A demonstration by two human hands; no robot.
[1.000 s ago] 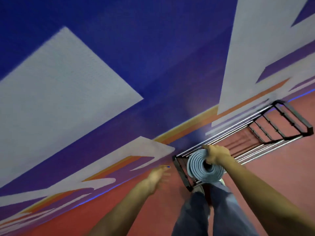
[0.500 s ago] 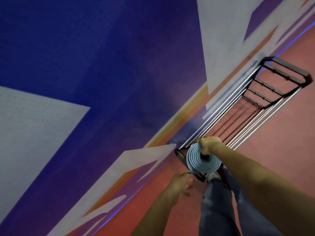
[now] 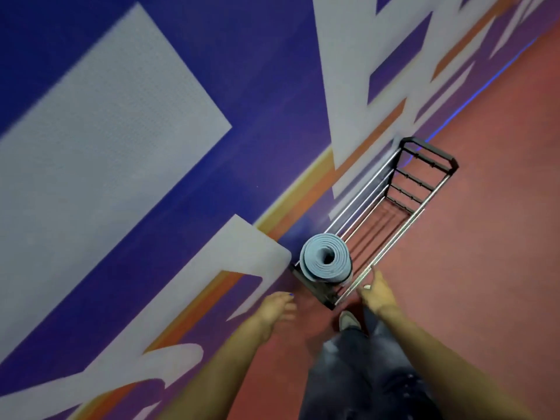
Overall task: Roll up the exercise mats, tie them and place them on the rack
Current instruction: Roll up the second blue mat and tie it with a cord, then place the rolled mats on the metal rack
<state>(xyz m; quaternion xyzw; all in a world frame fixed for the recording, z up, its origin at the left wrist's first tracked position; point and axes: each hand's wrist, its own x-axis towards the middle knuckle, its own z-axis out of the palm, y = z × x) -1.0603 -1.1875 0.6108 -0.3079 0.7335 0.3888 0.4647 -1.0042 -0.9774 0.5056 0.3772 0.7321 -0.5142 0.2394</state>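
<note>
I see the rolled grey-blue exercise mat (image 3: 325, 262) lying in the rack (image 3: 403, 225) at its near end; my right hand (image 3: 377, 294) at four o'clock and left hand (image 3: 277, 309) hold nothing, fingers relaxed.

Rolled mat (image 3: 325, 262) in floor rack (image 3: 403, 228)

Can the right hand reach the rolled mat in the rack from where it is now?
Probably yes. The right hand is open beside the rack rail, near the rolled mat. The rack is open on top, and nothing lies between them.
</note>
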